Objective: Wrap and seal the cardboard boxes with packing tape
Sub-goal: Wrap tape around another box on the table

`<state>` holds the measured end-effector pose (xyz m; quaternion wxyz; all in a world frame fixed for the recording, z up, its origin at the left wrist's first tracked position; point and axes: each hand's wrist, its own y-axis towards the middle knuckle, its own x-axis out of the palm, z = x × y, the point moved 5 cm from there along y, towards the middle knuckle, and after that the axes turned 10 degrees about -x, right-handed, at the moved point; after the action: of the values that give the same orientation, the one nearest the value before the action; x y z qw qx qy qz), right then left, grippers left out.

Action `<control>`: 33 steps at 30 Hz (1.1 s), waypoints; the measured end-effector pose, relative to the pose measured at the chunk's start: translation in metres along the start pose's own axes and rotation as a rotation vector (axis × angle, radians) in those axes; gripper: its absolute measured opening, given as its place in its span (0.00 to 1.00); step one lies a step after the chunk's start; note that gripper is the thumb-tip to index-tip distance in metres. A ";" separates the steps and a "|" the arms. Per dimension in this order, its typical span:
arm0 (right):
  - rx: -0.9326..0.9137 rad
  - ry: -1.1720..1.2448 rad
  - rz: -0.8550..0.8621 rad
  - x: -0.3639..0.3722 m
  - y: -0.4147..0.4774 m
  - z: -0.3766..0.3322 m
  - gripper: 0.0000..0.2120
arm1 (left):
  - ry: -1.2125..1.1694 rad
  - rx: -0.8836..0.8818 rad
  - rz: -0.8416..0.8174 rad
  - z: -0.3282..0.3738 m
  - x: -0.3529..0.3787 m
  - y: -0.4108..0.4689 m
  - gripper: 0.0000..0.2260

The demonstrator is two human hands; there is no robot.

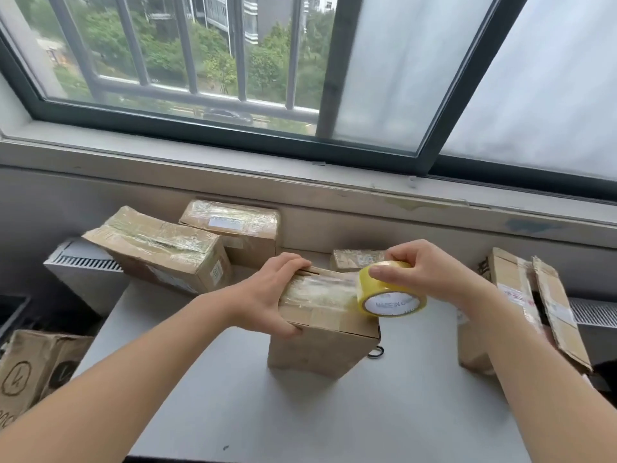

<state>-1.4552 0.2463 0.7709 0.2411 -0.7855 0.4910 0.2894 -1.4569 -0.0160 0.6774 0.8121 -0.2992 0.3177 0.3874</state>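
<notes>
A small cardboard box (325,342) stands in the middle of the grey table (300,412). Clear tape covers part of its top. My left hand (270,292) grips the box's left top edge, fingers over the far side and thumb on the near side. My right hand (424,272) holds a yellowish roll of packing tape (390,294) at the box's right top edge. A stretch of tape runs from the roll across the box top.
Two taped boxes (160,248) (237,225) are stacked at the back left, and a small taped one (357,259) lies behind the roll. An open, torn box (521,309) stands at the right. A marked carton (30,372) sits low left. A black loop (376,352) lies by the box.
</notes>
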 end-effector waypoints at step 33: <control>0.172 -0.015 0.036 0.068 -0.005 0.091 0.29 | 0.572 0.146 0.046 0.101 0.041 0.052 0.36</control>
<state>-1.4464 0.2660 0.6593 0.3061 -0.7509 0.5261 0.2564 -1.4507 0.1027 0.6968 0.7001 -0.3297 0.5672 0.2818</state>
